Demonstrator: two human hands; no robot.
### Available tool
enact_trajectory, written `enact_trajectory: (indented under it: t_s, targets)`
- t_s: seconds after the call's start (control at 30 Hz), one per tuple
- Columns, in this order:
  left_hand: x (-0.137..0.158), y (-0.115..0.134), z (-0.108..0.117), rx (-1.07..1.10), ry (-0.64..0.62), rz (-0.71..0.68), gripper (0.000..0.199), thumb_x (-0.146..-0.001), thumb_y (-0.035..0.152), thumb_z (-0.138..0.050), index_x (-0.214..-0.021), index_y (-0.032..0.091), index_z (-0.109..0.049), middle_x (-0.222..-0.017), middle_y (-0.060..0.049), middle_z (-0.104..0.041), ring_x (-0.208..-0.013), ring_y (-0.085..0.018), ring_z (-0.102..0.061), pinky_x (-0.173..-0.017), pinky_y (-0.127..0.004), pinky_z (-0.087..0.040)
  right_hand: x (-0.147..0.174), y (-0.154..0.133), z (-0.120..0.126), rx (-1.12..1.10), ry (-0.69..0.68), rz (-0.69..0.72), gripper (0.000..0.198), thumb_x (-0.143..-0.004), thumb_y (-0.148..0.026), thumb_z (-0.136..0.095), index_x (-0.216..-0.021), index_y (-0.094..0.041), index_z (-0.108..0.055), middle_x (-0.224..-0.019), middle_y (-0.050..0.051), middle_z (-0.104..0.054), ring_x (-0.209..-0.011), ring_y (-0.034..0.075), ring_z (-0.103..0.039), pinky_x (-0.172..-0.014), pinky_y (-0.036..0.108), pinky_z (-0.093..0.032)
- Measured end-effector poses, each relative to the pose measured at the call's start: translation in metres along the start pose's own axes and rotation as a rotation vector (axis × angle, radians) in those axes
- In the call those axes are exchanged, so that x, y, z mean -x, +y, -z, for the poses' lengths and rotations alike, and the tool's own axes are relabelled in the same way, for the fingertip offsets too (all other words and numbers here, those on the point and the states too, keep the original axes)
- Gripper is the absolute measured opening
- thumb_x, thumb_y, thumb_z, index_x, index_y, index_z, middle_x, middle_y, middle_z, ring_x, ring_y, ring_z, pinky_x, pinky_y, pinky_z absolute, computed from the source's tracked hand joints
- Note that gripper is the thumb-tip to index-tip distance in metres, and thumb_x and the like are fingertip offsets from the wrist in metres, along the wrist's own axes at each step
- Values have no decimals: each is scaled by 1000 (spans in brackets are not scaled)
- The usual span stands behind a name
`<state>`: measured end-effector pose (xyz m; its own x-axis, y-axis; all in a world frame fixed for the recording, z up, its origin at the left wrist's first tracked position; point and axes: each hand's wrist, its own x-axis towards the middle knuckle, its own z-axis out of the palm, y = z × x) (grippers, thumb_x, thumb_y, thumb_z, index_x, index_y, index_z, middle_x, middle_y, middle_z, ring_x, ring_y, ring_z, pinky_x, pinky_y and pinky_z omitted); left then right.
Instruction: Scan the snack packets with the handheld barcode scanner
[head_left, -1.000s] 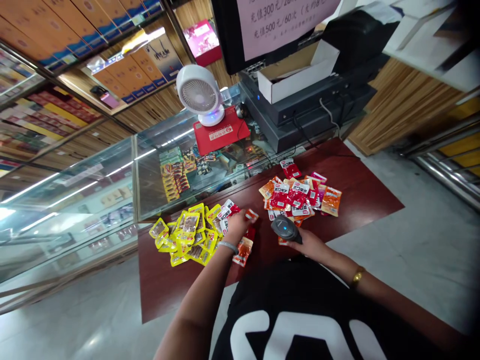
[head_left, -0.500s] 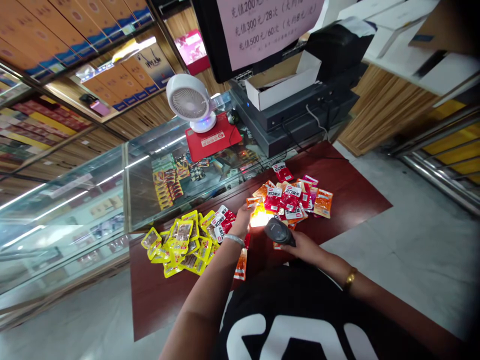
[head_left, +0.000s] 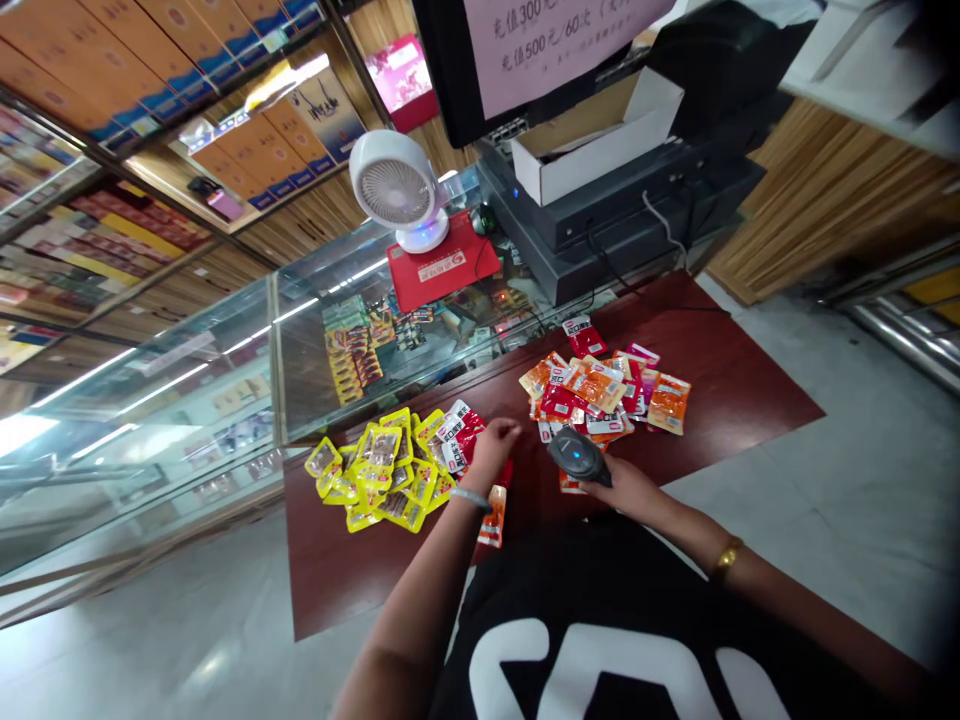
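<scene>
My right hand [head_left: 626, 487] grips a black handheld barcode scanner [head_left: 577, 455], whose top shows a small blue light. Just left of it, my left hand [head_left: 496, 447] hovers above the table with its fingers curled in and nothing visible in them. Beyond the scanner is a heap of red and orange snack packets, with an orange packet [head_left: 596, 385] lying on top. Red-and-white packets [head_left: 459, 432] lie beside my left hand, partly hidden by it. Nearer to me, another orange packet [head_left: 493, 517] is by my left wrist. Yellow snack packets [head_left: 382, 450] form a pile at the left.
The packets lie on a dark red tabletop [head_left: 337, 580] against a glass display case [head_left: 300, 350]. On the case, a white fan [head_left: 394, 185] stands on a red mat [head_left: 442, 275]. A white open box [head_left: 540, 180] sits on black equipment [head_left: 577, 250] below a monitor bearing a pink notice.
My left hand has let go of an orange packet, now atop the right heap, and drawn back leftward. The scanner's bright light has gone out. The view has shifted slightly.
</scene>
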<state>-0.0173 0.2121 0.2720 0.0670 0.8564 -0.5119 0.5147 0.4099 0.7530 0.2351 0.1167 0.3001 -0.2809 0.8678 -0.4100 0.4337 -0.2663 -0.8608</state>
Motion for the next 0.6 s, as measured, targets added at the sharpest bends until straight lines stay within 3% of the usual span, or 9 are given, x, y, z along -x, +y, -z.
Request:
enact_trajectory:
  t_s: [0.13,0.27,0.37,0.47,0.6]
  targets:
    - [63,-53,41,-601,125,33,28,-84,34,-64,-106,18,-63,-103,-10,-67,-99,-24,-61,-88,-36,-44,-1,-5,-3,13,-15,8,53,-80,-50,-68,-121,-19,-60,-118,14,-71,-111,35,-65,-97,48,-48]
    - [118,-85,39,-948,178,40,47,-78,43,-69,-116,16,-59,-114,-15,-61,-111,-31,-53,-91,-39,-42,-3,-8,-11,34,-97,34,51,-79,-47,-69,-121,-19,-62,-120,13,-71,-111,35,-64,-97,48,-48]
    - [135,-97,26,-1019,180,129,56,-73,50,-72,-114,13,-59,-114,-16,-61,-109,-32,-53,-87,-39,-43,-5,-9,-18,90,-190,54,50,-77,-46,-71,-119,-19,-65,-120,13,-71,-109,35,-65,-95,48,-49]
    - [138,-102,21,-1005,158,181,47,-75,48,-70,-106,14,-62,-112,-16,-62,-109,-31,-55,-86,-38,-43,-7,-10,-25,127,-254,63,50,-76,-47,-72,-118,-20,-66,-120,12,-71,-106,35,-66,-96,47,-49]
    - [135,-102,23,-795,14,289,35,-78,43,-69,-104,20,-63,-99,-11,-69,-97,-26,-63,-80,-33,-43,-9,-10,-28,127,-303,82,52,-75,-47,-73,-120,-22,-65,-120,11,-71,-105,34,-67,-95,46,-49]
